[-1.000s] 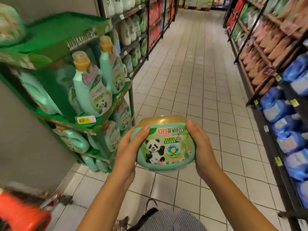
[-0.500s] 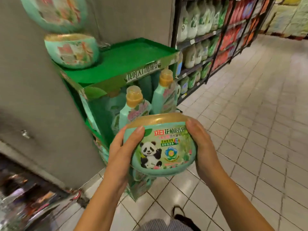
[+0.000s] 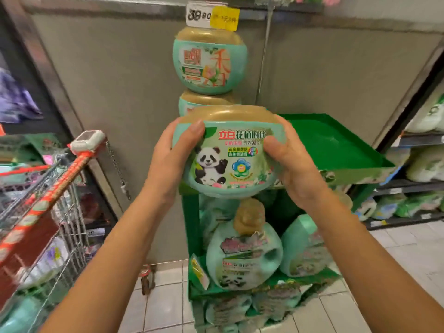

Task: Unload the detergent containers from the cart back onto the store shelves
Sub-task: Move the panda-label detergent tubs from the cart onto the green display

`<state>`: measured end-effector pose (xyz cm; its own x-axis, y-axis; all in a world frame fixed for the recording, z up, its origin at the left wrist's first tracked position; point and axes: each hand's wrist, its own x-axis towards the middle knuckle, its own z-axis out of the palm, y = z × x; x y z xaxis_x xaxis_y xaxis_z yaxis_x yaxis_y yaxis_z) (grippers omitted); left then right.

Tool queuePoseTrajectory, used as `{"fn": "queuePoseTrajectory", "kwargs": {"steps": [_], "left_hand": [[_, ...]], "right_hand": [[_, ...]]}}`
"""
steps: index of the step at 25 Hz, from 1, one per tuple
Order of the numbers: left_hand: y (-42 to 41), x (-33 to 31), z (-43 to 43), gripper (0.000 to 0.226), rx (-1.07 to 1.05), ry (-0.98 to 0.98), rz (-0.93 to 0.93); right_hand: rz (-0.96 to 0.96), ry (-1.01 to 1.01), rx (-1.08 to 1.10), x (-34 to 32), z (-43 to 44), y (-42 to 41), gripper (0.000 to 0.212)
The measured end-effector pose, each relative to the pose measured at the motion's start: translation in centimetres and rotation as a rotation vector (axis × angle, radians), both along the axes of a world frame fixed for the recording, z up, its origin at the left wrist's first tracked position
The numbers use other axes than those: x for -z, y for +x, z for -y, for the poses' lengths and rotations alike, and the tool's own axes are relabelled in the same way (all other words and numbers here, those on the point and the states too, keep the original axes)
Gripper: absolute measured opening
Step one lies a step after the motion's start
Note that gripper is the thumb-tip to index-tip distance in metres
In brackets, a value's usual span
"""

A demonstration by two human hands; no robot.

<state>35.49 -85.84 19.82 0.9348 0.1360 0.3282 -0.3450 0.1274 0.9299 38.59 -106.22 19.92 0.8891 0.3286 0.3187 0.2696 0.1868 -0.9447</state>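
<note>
I hold a round mint-green detergent tub with a gold lid and a panda label upright in front of me. My left hand grips its left side and my right hand grips its right side, thumbs on the front. Behind it, two like tubs are stacked on the green display stand's top tray; the upper tub shows fully, the lower tub is mostly hidden. The cart with its red handle stands at the left.
Green detergent bottles fill the stand's lower shelves. A grey wall panel rises behind the stand, with a price tag above the stack. Shelves of white and green packs run at the right. Tiled floor lies below.
The view has swung left to face the display stand squarely. The tub is raised and closer to the stacked tubs. The cart has come into view at the left. Both hands keep their grip.
</note>
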Motion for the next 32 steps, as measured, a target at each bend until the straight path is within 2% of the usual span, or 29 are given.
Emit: {"fn": "queuePoseTrajectory", "kwargs": {"steps": [4, 6, 7, 9, 12, 14, 23, 28, 32], "left_hand": [[4.8, -1.8, -1.1, 0.057, -0.094, 0.269, 0.118], [6.3, -2.1, -2.2, 0.05, -0.098, 0.453, 0.131], [6.9, -2.0, -2.9, 0.051, -0.102, 0.541, 0.118], [7.6, -1.2, -4.0, 0.069, -0.108, 0.63, 0.083], [7.7, 0.9, -4.9, 0.101, -0.08, 0.583, 0.052], [7.4, 1.6, -5.3, 0.111, -0.089, 0.549, 0.047], [6.9, 1.6, -6.9, 0.086, -0.083, 0.497, 0.022], [6.8, 2.5, -6.4, 0.079, -0.153, 0.42, 0.025], [6.2, 2.6, -5.9, 0.085, -0.188, 0.426, 0.008]], "right_hand": [[0.102, -0.086, -0.062, -2.2, 0.5, 5.8, 0.1], [0.119, -0.135, -0.062, -2.3, 0.8, 7.6, 0.104], [0.119, -0.157, -0.065, -2.0, 0.9, 8.4, 0.103], [0.118, -0.199, -0.074, -0.9, 1.0, 9.4, 0.099], [0.114, -0.253, -0.091, 0.5, 0.9, 9.8, 0.093], [0.102, -0.262, -0.112, 1.1, 0.7, 9.9, 0.09], [0.103, -0.288, -0.048, 2.0, -1.1, 9.8, 0.099], [0.169, -0.435, 0.059, 2.1, -1.1, 9.5, 0.099], [0.169, -0.432, 0.089, 2.3, -1.1, 8.9, 0.093]]}}
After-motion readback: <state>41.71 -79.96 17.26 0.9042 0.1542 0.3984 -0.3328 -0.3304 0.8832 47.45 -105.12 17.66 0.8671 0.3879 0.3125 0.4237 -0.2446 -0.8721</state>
